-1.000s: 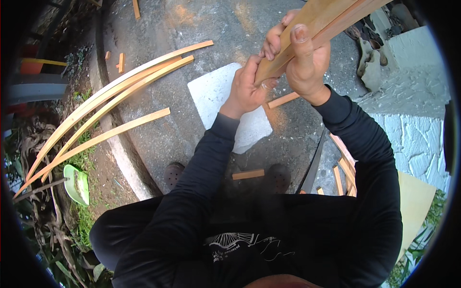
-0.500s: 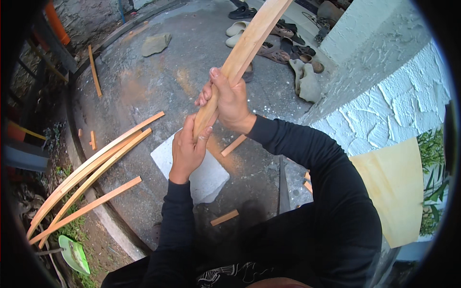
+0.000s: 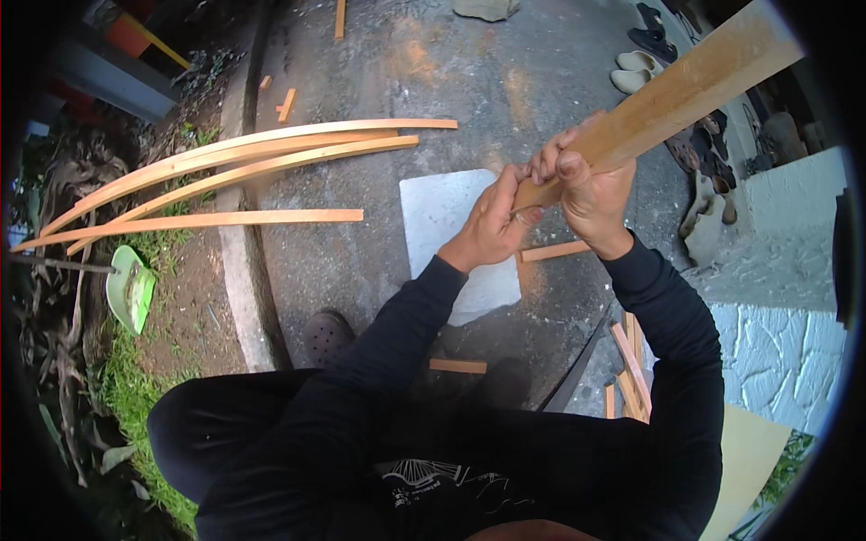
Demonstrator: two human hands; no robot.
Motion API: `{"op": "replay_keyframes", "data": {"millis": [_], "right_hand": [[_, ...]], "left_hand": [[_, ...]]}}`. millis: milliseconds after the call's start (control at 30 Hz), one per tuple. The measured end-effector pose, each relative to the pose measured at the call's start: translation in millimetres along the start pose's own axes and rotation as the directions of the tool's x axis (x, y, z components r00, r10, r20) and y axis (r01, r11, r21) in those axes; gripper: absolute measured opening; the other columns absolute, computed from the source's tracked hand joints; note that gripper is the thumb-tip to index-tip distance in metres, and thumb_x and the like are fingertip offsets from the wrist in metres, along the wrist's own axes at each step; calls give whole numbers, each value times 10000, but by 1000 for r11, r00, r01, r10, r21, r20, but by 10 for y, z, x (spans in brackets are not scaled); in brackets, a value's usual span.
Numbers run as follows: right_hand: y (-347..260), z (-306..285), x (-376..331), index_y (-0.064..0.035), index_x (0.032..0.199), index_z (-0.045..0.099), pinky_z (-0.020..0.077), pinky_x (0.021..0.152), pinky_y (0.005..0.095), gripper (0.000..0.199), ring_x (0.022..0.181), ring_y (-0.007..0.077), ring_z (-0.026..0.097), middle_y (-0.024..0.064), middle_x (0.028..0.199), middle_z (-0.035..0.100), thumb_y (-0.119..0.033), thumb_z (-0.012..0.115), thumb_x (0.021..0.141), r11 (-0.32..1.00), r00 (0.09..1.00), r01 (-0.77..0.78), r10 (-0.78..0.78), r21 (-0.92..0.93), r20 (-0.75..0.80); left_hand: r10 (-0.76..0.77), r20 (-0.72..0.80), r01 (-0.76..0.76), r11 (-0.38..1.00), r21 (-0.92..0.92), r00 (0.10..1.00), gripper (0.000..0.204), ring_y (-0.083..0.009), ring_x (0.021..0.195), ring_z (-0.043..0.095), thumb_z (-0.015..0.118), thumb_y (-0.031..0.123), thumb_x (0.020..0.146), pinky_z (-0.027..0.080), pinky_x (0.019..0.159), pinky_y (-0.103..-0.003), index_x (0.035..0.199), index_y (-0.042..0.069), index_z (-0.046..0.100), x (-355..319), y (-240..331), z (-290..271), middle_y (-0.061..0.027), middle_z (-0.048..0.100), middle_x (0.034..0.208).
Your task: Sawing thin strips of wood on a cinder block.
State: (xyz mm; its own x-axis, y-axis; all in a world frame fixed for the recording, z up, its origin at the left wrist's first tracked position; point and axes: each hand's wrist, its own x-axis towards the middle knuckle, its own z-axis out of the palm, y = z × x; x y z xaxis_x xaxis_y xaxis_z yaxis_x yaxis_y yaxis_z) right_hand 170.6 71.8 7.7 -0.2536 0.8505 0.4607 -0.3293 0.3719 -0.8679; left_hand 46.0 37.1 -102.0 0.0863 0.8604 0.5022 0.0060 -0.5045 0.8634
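Left hand [image 3: 492,222] and right hand [image 3: 597,200] grip a plank [image 3: 677,95]; pieces [image 3: 631,365] at four o'clock look cut, strips [image 3: 271,217] at ten untouched.

The daylight is soft and even, and I cannot tell from which side it comes. The white wall [image 3: 785,361] looks very bright and a little bluish, while my black sleeves [image 3: 388,329] and trousers [image 3: 225,433] lose most detail. The floor [image 3: 325,261] darkens near my lap. My fingers [image 3: 572,168] appear slightly soft. Toward the round black rim, long sticks [image 3: 271,167] look curved.
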Motion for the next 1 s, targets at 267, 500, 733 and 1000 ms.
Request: {"op": "replay_keyframes", "data": {"millis": [267,500,733,1000], "right_hand": [[97,127,26,-1,994,721,559,658,260,335,735,116,701,44,816,736,-263,895,877,992,995,7,5,-128,101],[49,304,0,-4,1172,696,593,730,273,555,860,133,742,69,949,765,-333,948,804,945,985,122,-79,-302,151],[196,465,105,-26,1224,685,608,805,314,571,937,212,772,129,1053,780,-256,950,773,857,940,342,-312,-386,141],[111,479,-35,-20,1257,654,600,893,336,582,1052,230,755,121,1131,766,-205,944,788,844,966,258,-218,-471,138]], "left_hand": [[10,216,-17,999,29,976,599,-383,1124,648,714,274,962,484,974,-423,1395,16,391,35,33,-501,-254,628,1242],[183,-140,-177,983,56,973,1201,-316,1488,412,411,903,900,304,1226,-475,1650,-11,196,641,1029,-993,-188,379,1636],[173,-388,-166,985,51,905,854,-322,1239,641,461,673,1033,513,1075,-451,1444,-75,490,782,1772,-434,-197,629,1345],[280,-53,-281,895,-346,959,600,-265,924,633,426,511,1117,530,857,-387,1279,-57,530,949,1569,-519,-164,639,1093]]}}
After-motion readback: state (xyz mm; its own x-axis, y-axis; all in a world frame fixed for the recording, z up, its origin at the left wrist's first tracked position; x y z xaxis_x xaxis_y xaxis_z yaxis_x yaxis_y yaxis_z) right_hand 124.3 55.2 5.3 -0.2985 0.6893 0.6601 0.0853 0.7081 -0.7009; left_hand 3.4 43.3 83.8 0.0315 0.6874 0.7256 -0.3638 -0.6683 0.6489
